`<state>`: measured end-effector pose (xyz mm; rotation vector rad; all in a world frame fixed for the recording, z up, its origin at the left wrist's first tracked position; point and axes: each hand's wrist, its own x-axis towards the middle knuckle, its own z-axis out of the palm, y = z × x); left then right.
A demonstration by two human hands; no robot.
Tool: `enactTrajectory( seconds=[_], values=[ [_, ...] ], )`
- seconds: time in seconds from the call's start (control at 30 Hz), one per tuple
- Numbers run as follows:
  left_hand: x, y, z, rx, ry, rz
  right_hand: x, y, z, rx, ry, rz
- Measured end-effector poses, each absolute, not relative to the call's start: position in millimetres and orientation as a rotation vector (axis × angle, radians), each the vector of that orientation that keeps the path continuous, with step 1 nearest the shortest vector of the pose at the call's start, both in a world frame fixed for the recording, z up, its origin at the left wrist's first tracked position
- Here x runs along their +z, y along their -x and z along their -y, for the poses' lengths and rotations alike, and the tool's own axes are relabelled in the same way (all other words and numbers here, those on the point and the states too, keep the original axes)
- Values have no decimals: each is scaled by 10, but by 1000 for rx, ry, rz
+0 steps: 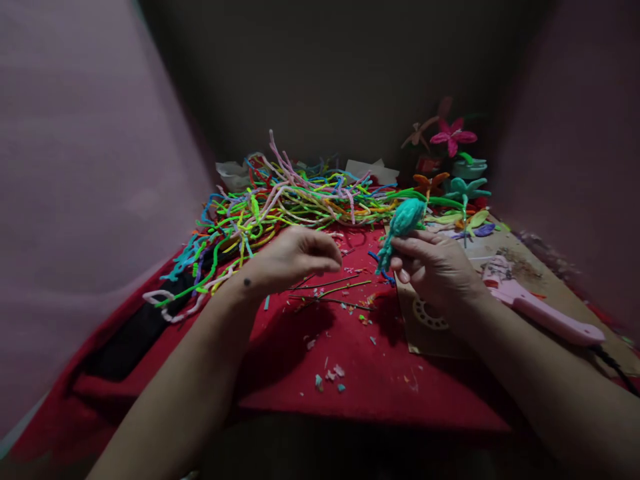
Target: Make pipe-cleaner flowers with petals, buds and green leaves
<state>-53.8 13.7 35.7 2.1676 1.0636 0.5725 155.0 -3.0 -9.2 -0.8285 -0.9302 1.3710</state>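
My right hand [437, 267] pinches a teal pipe-cleaner petal bundle [407, 217] by its narrow twisted lower end. The rounded, fuzzy loops point up and to the right. To the left, my left hand [307, 253] hovers over the red cloth with fingers loosely curved and a gap above the thumb; I see nothing in it. It is apart from the bundle. A blue pipe cleaner [389, 277] lies below the bundle, partly hidden by it. Thin brown sticks [335, 287] lie on the cloth between my hands.
Tangled colourful pipe cleaners [310, 200] cover the back of the red cloth [360, 393]. Fuzzy clippings [336, 375] are scattered in front. At right, a pink corded tool [550, 310] rests on a brown board [540, 273]. Finished flowers, including a pink one [453, 137], stand behind it.
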Motion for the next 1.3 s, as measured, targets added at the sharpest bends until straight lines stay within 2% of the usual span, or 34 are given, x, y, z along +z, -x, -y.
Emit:
enactTrajectory(
  seconds=[0.07,0.13,0.3,0.5,0.67,0.93,1.07,1.23,1.3],
  values=[
    [259,523,-129,296,-2379,-1016,-108,-1557,8,1373,832,908],
    [171,517,-127,190,-2532,-1062,-124,-1563,-8,1377,824,906],
    [181,580,-159,261,-2550,-1207,-136,-1573,-20,1368,834,918],
    [81,528,-150,60,-2618,-1146,-123,-1560,-10,1371,838,913],
    [-94,421,-148,106,-2669,-1253,-145,-1563,-16,1384,826,916],
    [-149,370,-104,-10,-2692,-1373,-163,-1572,-18,1423,830,927],
    [-115,394,-133,239,-2638,-1528,-160,-1578,-22,1418,797,914],
    [-101,415,-240,1064,-2407,-1474,-157,-1566,-40,1455,774,829],
    [-101,405,-249,1258,-2337,-1368,-154,-1560,-47,1473,753,793]
  ],
)
